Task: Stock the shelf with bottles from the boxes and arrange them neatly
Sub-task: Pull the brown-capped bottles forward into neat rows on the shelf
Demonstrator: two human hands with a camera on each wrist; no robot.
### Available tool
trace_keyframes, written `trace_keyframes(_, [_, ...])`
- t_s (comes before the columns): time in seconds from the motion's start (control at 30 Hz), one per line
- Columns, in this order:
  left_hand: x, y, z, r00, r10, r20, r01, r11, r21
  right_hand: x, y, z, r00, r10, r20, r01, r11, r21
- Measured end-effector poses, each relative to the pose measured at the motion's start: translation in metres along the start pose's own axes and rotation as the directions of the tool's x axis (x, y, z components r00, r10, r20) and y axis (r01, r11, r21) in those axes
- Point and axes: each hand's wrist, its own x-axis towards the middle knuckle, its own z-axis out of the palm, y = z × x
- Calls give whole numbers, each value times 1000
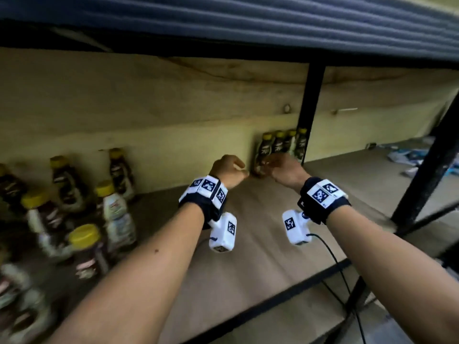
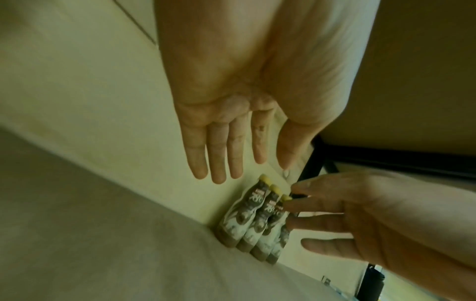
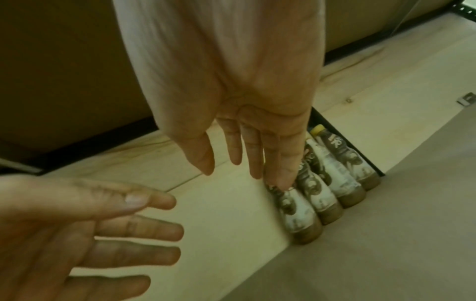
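Four brown-and-white bottles with yellow caps [image 1: 280, 145] stand in a tight row against the shelf's back wall, beside a black post. The row also shows in the wrist views [image 2: 257, 220] [image 3: 324, 183]. My left hand [image 1: 229, 170] [image 2: 226, 122] hovers just left of the row, fingers straight, holding nothing. My right hand [image 1: 280, 170] [image 3: 244, 142] is stretched out in front of the row. Its straight fingertips [image 3: 280, 179] lie at the neck of the leftmost bottle [image 3: 298, 213], but contact is unclear.
Several more yellow-capped bottles [image 1: 74, 207] stand loosely grouped at the shelf's left end. The bare shelf board [image 1: 248, 244] lies under my arms. The black post [image 1: 310, 108] closes the bay on the right. Beyond it lies blue-white litter [image 1: 409, 157]. An upper shelf [image 1: 223, 21] hangs low overhead.
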Motion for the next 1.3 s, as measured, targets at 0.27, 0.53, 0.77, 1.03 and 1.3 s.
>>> trace_keyframes(0.27, [114,26,70,998,-60,-24,59,998,-32,107,79,-29,995,-28,-97,31,999,28])
trace_keyframes(0.53, [164,30,104,999,-26,-47,23,997,-70,159,84,-11,999,33,-7,-33,998,-47])
trace_keyframes(0.77, [149,20,95,987,-76,-142,49,981,-187,170,84,-6,1000,0,18,1,999,-34])
trace_keyframes(1.03, [103,-25,22,961,-125,-247,110,991,-75,140,33,32,955,-189,227,219,969,-117])
trace_keyframes(1.3, [45,-79,-62,847,-326,-420,380,924,50,101,-48,106,921,-189,341,61,933,355])
